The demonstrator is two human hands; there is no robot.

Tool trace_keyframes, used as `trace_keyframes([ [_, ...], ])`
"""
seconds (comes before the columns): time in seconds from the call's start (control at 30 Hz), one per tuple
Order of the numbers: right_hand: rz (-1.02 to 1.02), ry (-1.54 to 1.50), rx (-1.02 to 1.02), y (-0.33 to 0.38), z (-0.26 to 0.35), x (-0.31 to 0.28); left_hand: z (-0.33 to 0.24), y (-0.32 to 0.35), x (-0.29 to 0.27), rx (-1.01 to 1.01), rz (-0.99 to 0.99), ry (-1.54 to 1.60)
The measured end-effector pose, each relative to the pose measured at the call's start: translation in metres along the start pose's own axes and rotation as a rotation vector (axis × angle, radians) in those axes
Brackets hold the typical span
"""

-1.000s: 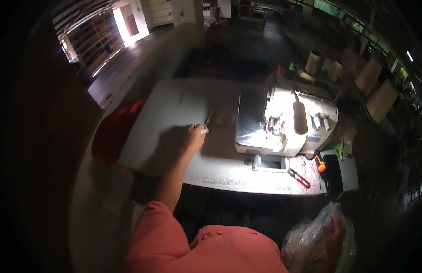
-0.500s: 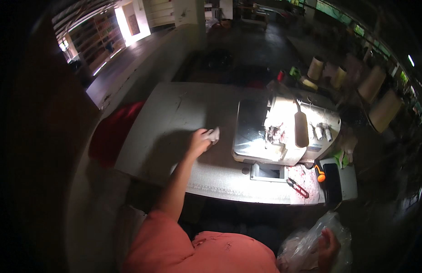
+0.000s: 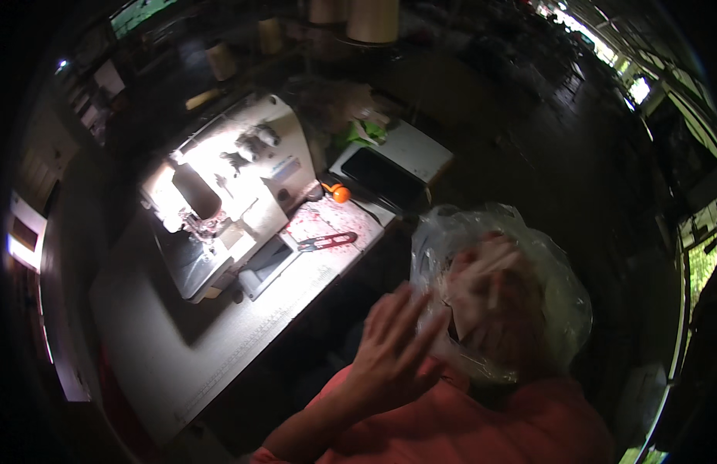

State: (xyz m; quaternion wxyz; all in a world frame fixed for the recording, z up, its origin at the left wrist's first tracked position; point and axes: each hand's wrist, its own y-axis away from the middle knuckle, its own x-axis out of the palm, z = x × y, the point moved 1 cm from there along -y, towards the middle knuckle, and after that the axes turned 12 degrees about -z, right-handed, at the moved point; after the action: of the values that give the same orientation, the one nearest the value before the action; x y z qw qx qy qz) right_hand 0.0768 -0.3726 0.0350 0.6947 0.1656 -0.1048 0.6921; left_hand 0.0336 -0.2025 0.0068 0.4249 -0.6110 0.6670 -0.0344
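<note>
Clear plastic bag [image 3: 566, 309] now sits right of centre in the frame, view swung round, left hand [image 3: 393, 340] come off the white worktable [image 3: 150, 332] to the bag's left edge; should handle light, soft and slippery, best pinched at a gathered fold. Right hand [image 3: 498, 313] blurred at the bag, inside or against it, grip can't be told. Left hand open, fingers spread, nothing seen in it, contact unclear.
</note>
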Motion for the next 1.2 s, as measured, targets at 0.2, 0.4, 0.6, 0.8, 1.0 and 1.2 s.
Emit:
trace_keyframes([
  [0.2, -0.016, 1.675, -0.308, -0.003, -0.027, -0.126, 0.004, 0.017, 0.092, 0.384, 0.643, -0.22],
  [0.4, 0.124, 1.961, -0.015, 0.006, -0.052, -0.096, 0.024, 0.045, 0.085, 0.233, 0.945, -0.212],
  [0.6, -0.283, 1.691, -0.423, -0.088, -0.036, -0.201, 0.022, 0.037, 0.033, 0.129, 0.459, 0.075],
  [0.8, -0.092, 1.893, -0.201, -0.117, -0.029, -0.204, 0.054, 0.101, -0.037, -0.263, 0.017, 0.107],
  [1.0, 0.212, 1.464, -0.542, -0.153, 0.007, -0.078, 0.044, 0.248, -0.095, -0.623, -0.583, -0.308],
  [1.2, 0.989, 1.423, -0.564, -0.057, -0.039, 0.126, -0.042, 0.395, -0.131, -1.559, -1.02, -0.632],
])
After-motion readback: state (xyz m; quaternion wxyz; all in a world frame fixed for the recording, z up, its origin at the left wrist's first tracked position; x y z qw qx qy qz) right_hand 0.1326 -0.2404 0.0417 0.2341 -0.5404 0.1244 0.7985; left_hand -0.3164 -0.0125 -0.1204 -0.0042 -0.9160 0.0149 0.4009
